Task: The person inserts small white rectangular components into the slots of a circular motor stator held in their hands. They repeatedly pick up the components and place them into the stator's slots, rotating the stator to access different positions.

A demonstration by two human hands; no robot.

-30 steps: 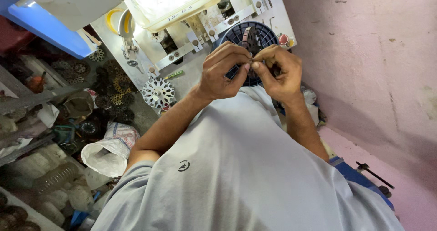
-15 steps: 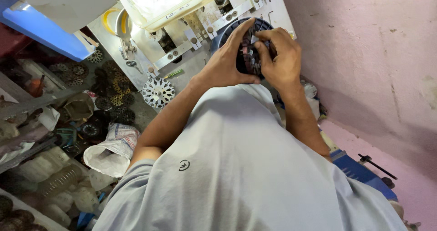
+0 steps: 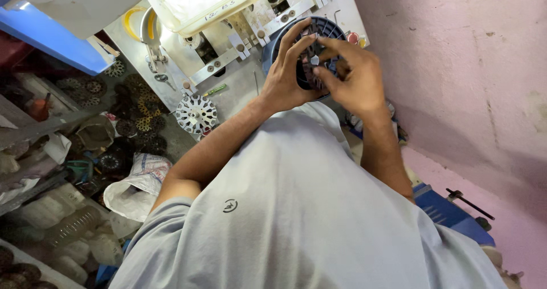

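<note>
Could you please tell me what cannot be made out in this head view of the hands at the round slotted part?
- Head view: the middle of the dark round slotted part is covered by the left hand and right hand.
- What the fingertips pinch is too small to tell.
- The white machine is cut off by the top edge.
- The workbench under the arms is hidden by the grey shirt.

Matt dark ribbed plastic disc (image 3: 319, 29); rough pink plaster wall (image 3: 456, 66).
</note>
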